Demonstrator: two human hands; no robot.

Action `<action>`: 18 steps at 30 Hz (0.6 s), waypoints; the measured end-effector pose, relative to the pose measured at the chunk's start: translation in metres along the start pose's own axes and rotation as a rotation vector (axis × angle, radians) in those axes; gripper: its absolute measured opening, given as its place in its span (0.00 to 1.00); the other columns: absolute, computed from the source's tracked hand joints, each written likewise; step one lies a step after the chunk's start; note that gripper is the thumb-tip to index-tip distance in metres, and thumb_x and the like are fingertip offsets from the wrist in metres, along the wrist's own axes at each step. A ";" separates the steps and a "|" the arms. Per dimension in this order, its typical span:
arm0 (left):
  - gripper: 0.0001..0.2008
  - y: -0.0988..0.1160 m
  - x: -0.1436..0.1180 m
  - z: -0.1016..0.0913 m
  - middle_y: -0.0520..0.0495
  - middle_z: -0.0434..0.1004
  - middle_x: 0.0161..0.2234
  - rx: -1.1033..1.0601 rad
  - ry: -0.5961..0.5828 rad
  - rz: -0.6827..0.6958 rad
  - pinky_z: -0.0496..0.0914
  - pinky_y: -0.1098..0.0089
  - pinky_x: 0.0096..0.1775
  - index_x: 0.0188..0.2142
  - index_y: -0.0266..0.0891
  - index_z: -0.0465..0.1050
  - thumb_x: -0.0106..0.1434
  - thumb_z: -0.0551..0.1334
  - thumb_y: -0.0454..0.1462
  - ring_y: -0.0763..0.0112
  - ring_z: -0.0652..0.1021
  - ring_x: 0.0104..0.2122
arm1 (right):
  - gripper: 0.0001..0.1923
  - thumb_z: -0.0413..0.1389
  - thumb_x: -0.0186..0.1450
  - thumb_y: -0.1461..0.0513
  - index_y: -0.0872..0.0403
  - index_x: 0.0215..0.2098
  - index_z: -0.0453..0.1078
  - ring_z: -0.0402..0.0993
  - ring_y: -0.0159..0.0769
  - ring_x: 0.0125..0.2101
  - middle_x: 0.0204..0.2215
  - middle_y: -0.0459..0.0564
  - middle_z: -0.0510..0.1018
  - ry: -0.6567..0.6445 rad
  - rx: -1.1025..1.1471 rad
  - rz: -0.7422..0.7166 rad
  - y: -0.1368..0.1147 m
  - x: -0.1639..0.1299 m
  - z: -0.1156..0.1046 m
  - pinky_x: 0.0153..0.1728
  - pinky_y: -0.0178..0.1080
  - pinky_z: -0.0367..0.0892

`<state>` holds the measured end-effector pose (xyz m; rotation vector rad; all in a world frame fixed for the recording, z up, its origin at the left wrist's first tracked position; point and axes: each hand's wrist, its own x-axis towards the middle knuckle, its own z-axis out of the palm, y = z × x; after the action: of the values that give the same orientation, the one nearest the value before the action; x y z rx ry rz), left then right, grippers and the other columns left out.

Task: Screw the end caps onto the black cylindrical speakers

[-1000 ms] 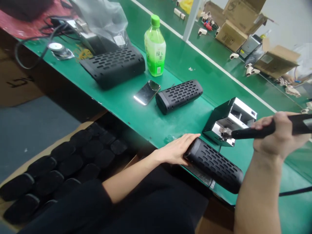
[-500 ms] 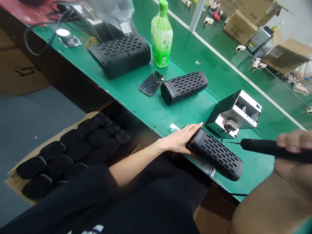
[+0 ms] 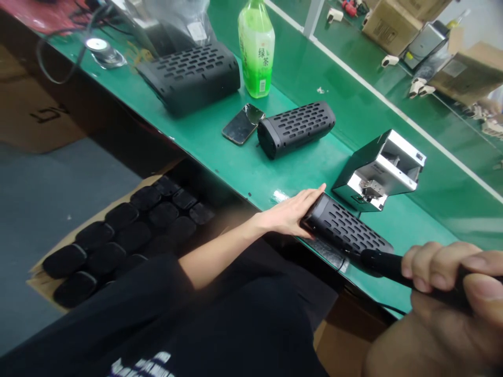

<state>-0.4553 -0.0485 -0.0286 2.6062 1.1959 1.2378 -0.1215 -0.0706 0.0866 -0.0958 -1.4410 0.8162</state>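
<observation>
Left hand [image 3: 293, 212] steadies speaker [image 3: 348, 231]; right hand [image 3: 451, 275] grips screwdriver [image 3: 383, 263].

A black perforated speaker shell [image 3: 348, 230] lies flat at the green bench's near edge, a black screwdriver [image 3: 393, 266] at its end.

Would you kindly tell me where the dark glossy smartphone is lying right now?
The dark glossy smartphone lies flat on the green bench top, upper middle of the head view, between the green tea bottle and the black perforated cylindrical speaker.

Matt black perforated speaker [image 3: 346, 230] (rubbery-looking), glossy green bench [image 3: 236, 167], brushed-metal box [image 3: 379, 170], glassy phone [image 3: 243, 123].
</observation>
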 end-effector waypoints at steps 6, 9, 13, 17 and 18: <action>0.73 -0.002 -0.002 0.001 0.21 0.55 0.87 0.027 0.018 0.041 0.70 0.29 0.85 0.97 0.37 0.26 0.83 0.73 0.69 0.29 0.65 0.84 | 0.09 0.77 0.68 0.62 0.49 0.38 0.82 0.64 0.35 0.16 0.21 0.41 0.75 -0.115 0.043 -0.068 0.003 0.011 0.014 0.17 0.42 0.66; 0.72 -0.002 -0.003 0.001 0.21 0.55 0.87 0.043 0.009 0.044 0.71 0.30 0.84 0.97 0.38 0.24 0.85 0.71 0.69 0.30 0.65 0.84 | 0.10 0.76 0.68 0.64 0.51 0.37 0.80 0.67 0.35 0.15 0.20 0.40 0.75 -0.157 0.066 -0.079 0.004 0.013 0.019 0.18 0.40 0.69; 0.71 -0.002 -0.004 -0.001 0.18 0.54 0.87 0.079 -0.015 0.042 0.72 0.30 0.83 0.97 0.36 0.21 0.87 0.68 0.70 0.30 0.65 0.83 | 0.15 0.75 0.66 0.66 0.53 0.32 0.73 0.67 0.31 0.14 0.20 0.41 0.74 -0.124 0.045 -0.086 0.005 0.013 0.028 0.18 0.37 0.70; 0.71 -0.002 -0.002 -0.002 0.17 0.54 0.86 0.078 -0.016 0.069 0.73 0.31 0.83 0.96 0.33 0.22 0.88 0.66 0.73 0.30 0.66 0.83 | 0.17 0.73 0.67 0.68 0.55 0.31 0.69 0.65 0.28 0.14 0.19 0.40 0.71 -0.187 0.092 -0.129 0.010 0.010 0.028 0.17 0.34 0.69; 0.71 -0.001 -0.001 -0.003 0.17 0.54 0.86 0.076 -0.018 0.066 0.73 0.31 0.83 0.96 0.34 0.22 0.87 0.65 0.73 0.30 0.66 0.83 | 0.17 0.73 0.69 0.68 0.55 0.32 0.69 0.64 0.27 0.13 0.19 0.39 0.70 -0.199 0.099 -0.132 0.012 0.008 0.026 0.17 0.33 0.69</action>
<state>-0.4586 -0.0492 -0.0282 2.7256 1.1861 1.2002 -0.1504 -0.0675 0.0914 0.1588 -1.5724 0.8039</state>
